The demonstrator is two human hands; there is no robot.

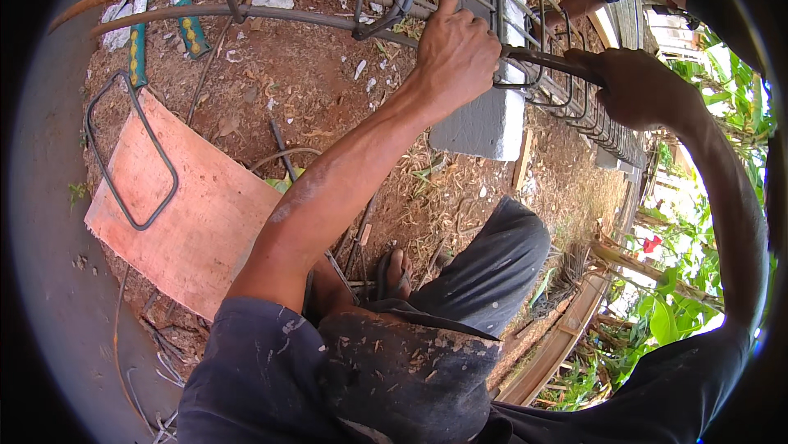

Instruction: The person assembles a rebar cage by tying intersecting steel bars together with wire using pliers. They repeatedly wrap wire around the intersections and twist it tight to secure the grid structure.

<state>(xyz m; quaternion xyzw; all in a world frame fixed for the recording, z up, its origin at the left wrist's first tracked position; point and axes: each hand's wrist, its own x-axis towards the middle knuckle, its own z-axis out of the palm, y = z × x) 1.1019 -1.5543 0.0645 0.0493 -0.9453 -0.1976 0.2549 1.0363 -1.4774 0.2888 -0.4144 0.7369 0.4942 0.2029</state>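
Note:
A rebar cage (336, 2), long ribbed bars with square stirrups, runs across the top and away to the right. My left hand (461, 48) is closed on it beside a stirrup, its fingers wrapped down so that their tips are hidden. My right hand (644, 87) grips a dark, narrow metal hand tool (554, 63). The tool reaches left to the stirrups, close to my left knuckles; its working end is partly hidden. Under the cage stands a grey-faced block with white sides (476, 120). Another person's hand (579, 1) is at the cage's far side.
A loose bent stirrup (175, 181) lies over a pinkish board (201, 210) at left. Two green-and-yellow handled tools (137, 58) lie near the grey wall (49, 198). Rebar offcuts (283, 148) and debris dot the soil. Wooden planks (566, 325) and plants (665, 321) stand at right.

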